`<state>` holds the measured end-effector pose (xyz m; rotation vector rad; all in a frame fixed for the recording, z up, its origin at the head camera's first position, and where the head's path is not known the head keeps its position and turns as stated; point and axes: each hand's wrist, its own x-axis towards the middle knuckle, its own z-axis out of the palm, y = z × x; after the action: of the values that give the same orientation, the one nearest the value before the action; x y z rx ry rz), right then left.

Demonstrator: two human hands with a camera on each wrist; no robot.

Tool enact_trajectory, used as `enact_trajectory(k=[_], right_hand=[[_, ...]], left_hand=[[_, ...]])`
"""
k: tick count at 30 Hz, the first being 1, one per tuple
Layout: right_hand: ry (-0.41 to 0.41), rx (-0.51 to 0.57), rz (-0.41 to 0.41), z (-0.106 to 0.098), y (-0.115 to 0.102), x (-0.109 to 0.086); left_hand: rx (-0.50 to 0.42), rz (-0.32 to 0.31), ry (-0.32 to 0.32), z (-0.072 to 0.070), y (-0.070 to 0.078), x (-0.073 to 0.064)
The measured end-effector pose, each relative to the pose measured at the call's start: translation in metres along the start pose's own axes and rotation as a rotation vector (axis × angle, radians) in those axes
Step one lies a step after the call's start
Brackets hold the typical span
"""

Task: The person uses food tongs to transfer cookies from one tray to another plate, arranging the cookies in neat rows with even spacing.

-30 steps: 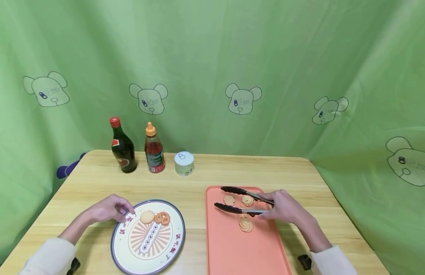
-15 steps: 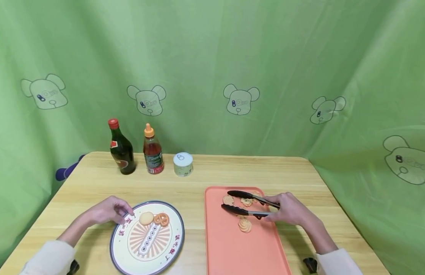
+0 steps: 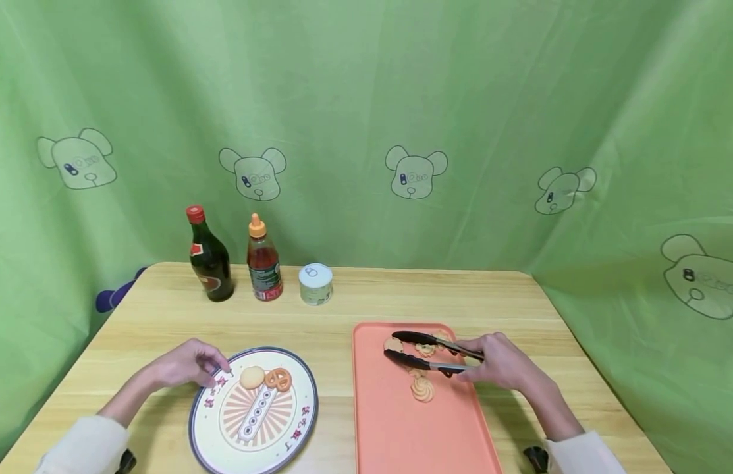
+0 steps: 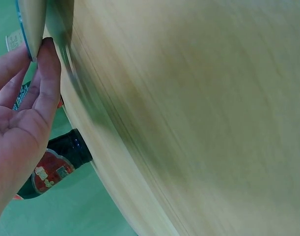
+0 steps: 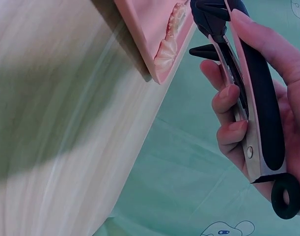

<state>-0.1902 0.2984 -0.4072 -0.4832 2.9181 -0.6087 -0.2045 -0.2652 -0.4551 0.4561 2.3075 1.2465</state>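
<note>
“吃饭了” (image 3: 297, 434) on plate (image 3: 209, 438), bottle labels (image 3: 265, 277) illegible

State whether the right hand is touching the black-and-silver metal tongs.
Touching. The right wrist view shows the right hand gripping the tongs, fingertips against their metal side.

Light wood table (image 3: 336, 342). Far left, in a row: red-capped dark bottle (image 3: 211, 264), orange-capped sauce bottle (image 3: 264, 263), short can (image 3: 315, 288), all upright. Near left: round white blue-rimmed plate (image 3: 215, 431). Right of plate, apart from it: pink rectangular tray (image 3: 422, 438).
</note>
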Motion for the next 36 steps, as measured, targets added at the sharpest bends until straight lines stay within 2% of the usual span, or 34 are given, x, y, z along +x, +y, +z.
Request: enact_trajectory(k=[8, 15, 21, 30, 36], right_hand=[[0.045, -0.014, -0.035, -0.006, -0.009, 0.005], [0.031, 0.009, -0.083, -0.006, -0.029, 0.016], [0.03, -0.006, -0.156, 0.0, -0.051, 0.03], [-0.028, 0.006, -0.168, 0.013, -0.091, 0.047], [-0.066, -0.022, -0.215, 0.027, -0.116, 0.058]], left_hand=[[0.004, 0.006, -0.003, 0.0, 0.0, 0.0], [-0.004, 0.016, -0.01, 0.0, 0.001, -0.001], [-0.008, 0.023, -0.009, 0.0, -0.001, 0.001], [-0.005, 0.017, -0.008, 0.0, -0.004, 0.001], [-0.005, 0.024, -0.012, 0.0, -0.003, 0.001]])
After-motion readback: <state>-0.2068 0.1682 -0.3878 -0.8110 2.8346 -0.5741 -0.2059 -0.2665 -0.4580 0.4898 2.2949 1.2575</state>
